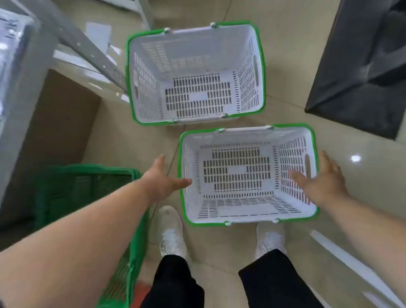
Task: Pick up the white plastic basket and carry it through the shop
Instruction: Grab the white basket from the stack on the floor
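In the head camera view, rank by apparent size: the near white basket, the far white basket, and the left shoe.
1 and 2. Near white basket and far white basket: look alike; distance makes ranking unsure.
3. Left shoe: clearly smallest.

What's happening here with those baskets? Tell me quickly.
A person stands over two empty white baskets with green rims on the tiled floor. Both bare hands reach for the nearer basket: the left hand is open at its left rim, the right hand open at its right rim. Neither grips it yet, so nothing is lifted. The farther basket sits untouched, and a stack of green baskets stands to the left.
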A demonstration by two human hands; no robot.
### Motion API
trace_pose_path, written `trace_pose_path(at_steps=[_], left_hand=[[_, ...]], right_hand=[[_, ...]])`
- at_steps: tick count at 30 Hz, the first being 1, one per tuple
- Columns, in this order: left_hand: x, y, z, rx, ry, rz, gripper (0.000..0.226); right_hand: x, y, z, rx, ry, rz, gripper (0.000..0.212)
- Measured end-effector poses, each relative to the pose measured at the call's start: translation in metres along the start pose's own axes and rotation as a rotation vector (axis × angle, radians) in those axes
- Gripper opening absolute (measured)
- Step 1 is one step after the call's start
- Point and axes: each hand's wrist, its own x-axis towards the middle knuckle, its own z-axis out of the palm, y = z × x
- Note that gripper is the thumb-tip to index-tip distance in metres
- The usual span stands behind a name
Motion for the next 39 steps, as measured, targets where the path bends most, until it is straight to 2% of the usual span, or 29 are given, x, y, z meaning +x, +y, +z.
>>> trace_pose_path(at_steps=[3, 5, 10, 12, 16, 21, 24, 29, 35, 39], left_hand=[[0.037, -0.005, 0.014, -0.025, -0.007, 0.012, 0.135], [0.059, -0.006, 0.022, -0.017, -0.029, 0.031, 0.121], [0.095, 0.006, 0.031, 0.005, -0.081, 0.044, 0.033], [0.103, 0.010, 0.030, -0.013, -0.093, 0.026, 0.020], [0.106, 0.014, 0.019, -0.013, -0.110, 0.040, 0.023], [0.078, 0.023, -0.005, -0.006, -0.143, 0.031, 0.024], [0.045, 0.033, -0.026, -0.023, -0.148, 0.002, 0.020], [-0.016, 0.043, -0.067, -0.026, -0.143, -0.024, 0.021], [-0.094, 0.050, -0.137, -0.019, -0.147, 0.044, 0.020], [-0.136, 0.049, -0.188, -0.067, -0.077, 0.076, 0.024]], right_hand=[[0.026, 0.012, 0.020, 0.017, -0.023, 0.078, 0.107], [0.034, 0.011, 0.031, -0.062, -0.040, 0.099, 0.104], [0.055, 0.005, 0.042, -0.059, 0.018, 0.119, 0.104], [0.059, 0.005, 0.043, -0.074, 0.016, 0.109, 0.104], [0.060, 0.011, 0.035, -0.156, 0.007, 0.028, 0.103], [0.033, -0.005, 0.011, -0.143, 0.009, 0.046, 0.104], [0.002, -0.020, -0.016, -0.138, 0.009, 0.039, 0.107], [-0.061, -0.046, -0.061, -0.131, 0.055, 0.057, 0.096], [-0.129, -0.098, -0.118, -0.066, 0.118, 0.047, 0.092], [-0.154, -0.144, -0.146, -0.055, 0.142, 0.005, 0.095]])
